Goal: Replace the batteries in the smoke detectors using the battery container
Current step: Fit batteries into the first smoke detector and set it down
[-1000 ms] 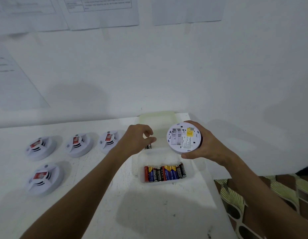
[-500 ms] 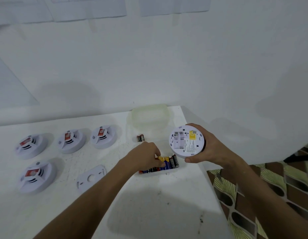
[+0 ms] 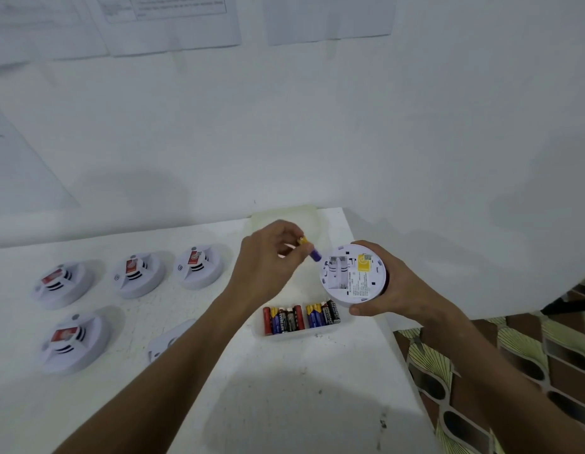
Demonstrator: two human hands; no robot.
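Only thing I can actually read is "EVEREADY" on a black battery [image 3: 281,321] in the container [image 3: 297,334]. The print on the held detector's yellow sticker [image 3: 364,264] and the wall papers [image 3: 173,21] is too blurry.

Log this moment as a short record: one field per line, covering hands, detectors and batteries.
left hand: pinches one battery, raised near the held detector
right hand: holds a smoke detector, back side up, battery slot open and empty
battery container: on the table, row of batteries with one gap
other detectors: four, face up at left
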